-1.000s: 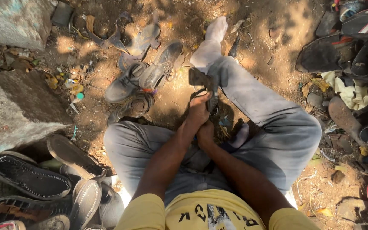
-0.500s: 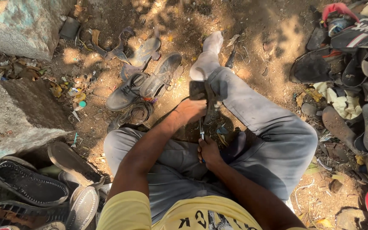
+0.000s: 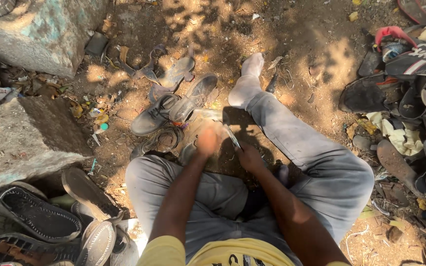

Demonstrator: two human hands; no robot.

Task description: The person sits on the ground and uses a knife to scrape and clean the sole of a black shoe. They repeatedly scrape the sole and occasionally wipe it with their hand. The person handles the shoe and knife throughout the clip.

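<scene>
Pinched in the right hand (image 3: 248, 156) is a thin blade-like tool (image 3: 232, 137), angled toward the left hand (image 3: 208, 139). Whether the blurred left hand is closed on anything cannot be told; both are kept between the knees, over the dirt (image 3: 311, 54), where work can be braced.

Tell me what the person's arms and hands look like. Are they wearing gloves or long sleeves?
No gloves and no long sleeves. Both arms are bare from the short yellow sleeves of a T-shirt down to the fingers. The left hand looks smeared and blurry in the sunlight, and the right hand sits in shadow. I see no watch, bracelet or ring on either one.
</scene>
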